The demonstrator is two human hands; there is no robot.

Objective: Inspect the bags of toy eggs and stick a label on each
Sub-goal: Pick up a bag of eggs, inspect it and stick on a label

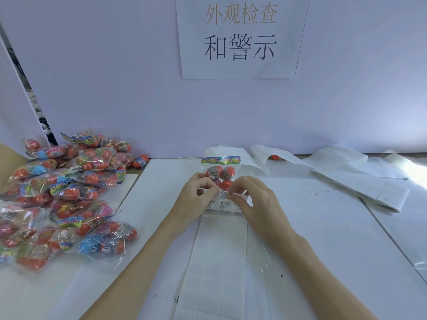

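Observation:
A clear bag of toy eggs point(220, 173) with a colourful header card lies flat at the table's middle, holding several orange and patterned eggs. In front of it lies a strip of white warning labels point(221, 204) on a long backing sheet point(217, 255). My left hand point(195, 199) pinches the strip's left upper edge with curled fingers. My right hand point(251, 199) pinches a label at the strip's top between thumb and fingers. Both hands sit just below the bag's eggs.
A big heap of bagged toy eggs point(62, 199) covers the table's left side. Used white backing strips point(346, 176) lie crumpled at the right back. A lone orange egg point(275, 157) sits by the wall. A paper sign point(240, 35) hangs on the wall.

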